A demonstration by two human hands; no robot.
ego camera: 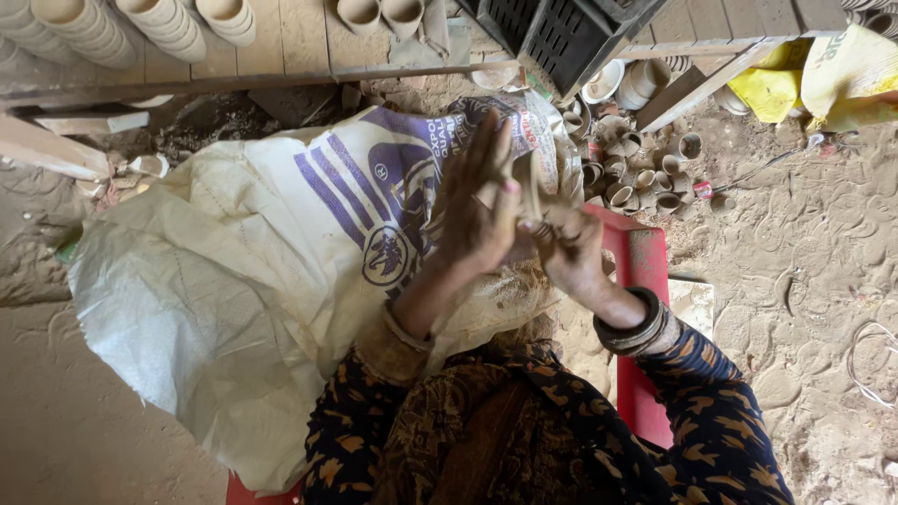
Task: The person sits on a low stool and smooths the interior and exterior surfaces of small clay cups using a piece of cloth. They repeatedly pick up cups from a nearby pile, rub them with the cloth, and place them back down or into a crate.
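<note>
Left hand [477,201] lies flat, fingers extended, against a small clay cup [535,187]; right hand [569,248] pinches its rim, apparently. Cup mostly hidden between palms, above the white sack [234,281].

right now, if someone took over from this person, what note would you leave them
Left hand: flat and open, fingers straight, pressed against a small clay cup.
Right hand: curled around the cup's lower side, holding it between both palms.
Under the hands: a white printed sack spread over the lap and ground, and a red seat.
Done: loose small clay cups lie heaped on the dirt ahead; stacked cups sit on the wooden planks.
Left: the cup in hand is not yet set down.
</note>
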